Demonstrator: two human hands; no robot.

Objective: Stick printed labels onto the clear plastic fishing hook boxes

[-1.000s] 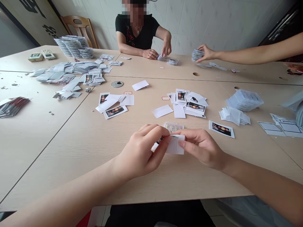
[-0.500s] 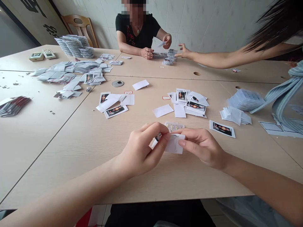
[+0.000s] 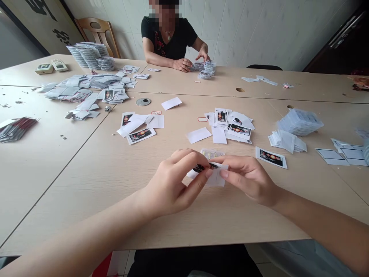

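My left hand [image 3: 181,182] pinches a small white card with a black printed face [image 3: 215,179], thumb and forefinger closed at its upper left part. At the card's right edge, my right hand [image 3: 249,179] also grips it between thumb and fingers. The black print shows along the top, and the lower part is plain white; whether it is one folded card or two pieces I cannot tell. Just beyond my fingers lies a clear plastic tray [image 3: 212,153] with small yellowish bits in it, partly hidden by my hands. A loose printed card [image 3: 271,157] lies to the right.
Loose cards [image 3: 230,127] lie ahead, with another small heap [image 3: 138,129] to the left. Clear plastic packs [image 3: 300,121] sit at right. A big pile of packets [image 3: 83,82] spreads at far left. Across the table [image 3: 115,204] a co-worker [image 3: 170,42] handles stacked packs.
The card in my hands has turned, so more of its black print shows along the top. The reaching person at the right has left the view. The co-worker's raised hand has lowered onto the packs.
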